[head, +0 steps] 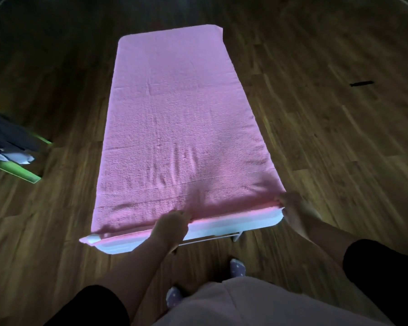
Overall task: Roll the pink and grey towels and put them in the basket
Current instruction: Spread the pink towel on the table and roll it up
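A: What is the surface under the hands?

B: A long, narrow white worktop. Only its near edge shows, just under the left hand and between the two hands. The pink towel covers all the rest.

A: How does the towel lie?

B: It lies flat and spread out, running away from both hands to the far end of the worktop. There are small wrinkles just beyond the left hand.

A: And the hands?

B: The left hand has its fingers curled over the near edge of the towel, about in the middle, and grips it. The right hand grasps the near corner on its own side. That edge is lifted a little from the worktop.

A: What about the room?

B: It is dim. The floor is of brown wooden planks on every side of the worktop. A short black mark lies on it, far beyond the right hand and out to the right. Below the hands, two dotted slippers stand on the floor.

A: Is there a container?

B: Far out to the left of the left hand I see a green frame at the picture border. It holds a dark grey cloth and a white cloth. I cannot tell if this is a basket.
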Demonstrator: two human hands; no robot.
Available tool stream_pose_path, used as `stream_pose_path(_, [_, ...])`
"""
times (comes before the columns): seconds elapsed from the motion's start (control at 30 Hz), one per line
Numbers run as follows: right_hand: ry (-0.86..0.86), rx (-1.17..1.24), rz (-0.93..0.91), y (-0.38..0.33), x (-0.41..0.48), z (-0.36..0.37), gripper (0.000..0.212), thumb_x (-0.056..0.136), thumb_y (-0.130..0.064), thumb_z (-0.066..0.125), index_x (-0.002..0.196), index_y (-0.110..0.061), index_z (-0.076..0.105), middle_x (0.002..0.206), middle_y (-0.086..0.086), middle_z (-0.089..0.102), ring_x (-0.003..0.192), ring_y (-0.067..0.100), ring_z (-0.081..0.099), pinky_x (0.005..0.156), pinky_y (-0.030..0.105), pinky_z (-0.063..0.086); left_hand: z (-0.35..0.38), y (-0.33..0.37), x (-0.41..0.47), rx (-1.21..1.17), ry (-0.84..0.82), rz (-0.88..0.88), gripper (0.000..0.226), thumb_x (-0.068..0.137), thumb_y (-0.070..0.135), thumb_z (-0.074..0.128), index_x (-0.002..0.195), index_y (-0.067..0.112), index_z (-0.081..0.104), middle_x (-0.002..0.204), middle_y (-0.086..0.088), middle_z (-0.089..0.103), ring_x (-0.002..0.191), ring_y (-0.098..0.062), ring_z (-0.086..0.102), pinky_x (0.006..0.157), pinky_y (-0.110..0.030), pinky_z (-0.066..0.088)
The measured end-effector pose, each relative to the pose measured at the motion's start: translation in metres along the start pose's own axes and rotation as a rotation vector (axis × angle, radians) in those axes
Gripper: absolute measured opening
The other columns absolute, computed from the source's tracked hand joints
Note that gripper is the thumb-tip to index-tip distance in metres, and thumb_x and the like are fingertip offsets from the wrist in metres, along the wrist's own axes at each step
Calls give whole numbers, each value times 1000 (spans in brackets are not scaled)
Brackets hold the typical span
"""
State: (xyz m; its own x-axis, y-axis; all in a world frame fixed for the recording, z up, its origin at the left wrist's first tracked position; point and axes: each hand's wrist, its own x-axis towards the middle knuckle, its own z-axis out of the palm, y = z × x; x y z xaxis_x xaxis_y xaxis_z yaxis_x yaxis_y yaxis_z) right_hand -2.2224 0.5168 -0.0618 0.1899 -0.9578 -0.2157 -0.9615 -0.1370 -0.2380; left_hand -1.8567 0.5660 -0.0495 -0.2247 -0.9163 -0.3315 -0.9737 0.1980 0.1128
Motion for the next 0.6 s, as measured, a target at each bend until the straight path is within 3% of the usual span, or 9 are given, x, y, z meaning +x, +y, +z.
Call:
stream_pose_path(0.1, [31, 49, -59, 9, 8, -12, 15, 87, -17, 50, 93, -31, 51, 88, -2, 62, 77, 19, 62, 67, 33, 50, -4, -3, 12, -120, -4, -69, 31, 101, 29, 42, 121, 13, 59, 119, -16, 64, 105, -32, 63, 88, -40, 50])
stream_pose_path(0.23, [-51, 231, -16, 10, 22, -20, 21, 90, -7, 51, 97, -27, 51, 97, -3, 50, 85, 18, 55, 70, 26, 39, -1, -1, 25, -169, -23, -145, 30, 98, 25, 45, 125, 14, 53, 123, -14, 62, 105, -32, 63, 89, -40, 50])
stream_pose_path(0.37, [-173, 281, 36, 24, 31, -22, 25, 96, -6, 52, 118, -14, 62, 112, 3, 63, 95, 15, 57, 75, 25, 44, 6, 0, 26, -280, 7, -210, 28, 95, 20, 51, 121, 16, 57, 119, -9, 65, 98, -28, 66, 86, -38, 54])
stream_pose_path(0.47, [-220, 293, 66, 36, 34, -24, 28, 95, -6, 52, 116, -21, 64, 106, 1, 66, 91, 15, 61, 64, 18, 41, 8, -1, 25, -306, 32, -232, 25, 95, 24, 53, 119, 17, 59, 113, -7, 67, 94, -26, 67, 83, -38, 55])
stream_pose_path(0.6, [-265, 185, 149, 34, 44, -29, 20, 94, -24, 51, 108, -31, 63, 94, -1, 64, 76, 13, 60, 60, 27, 44, 6, 2, 26, -322, 66, -232, 25, 94, 25, 55, 118, 18, 60, 116, -5, 67, 98, -25, 67, 86, -38, 55])
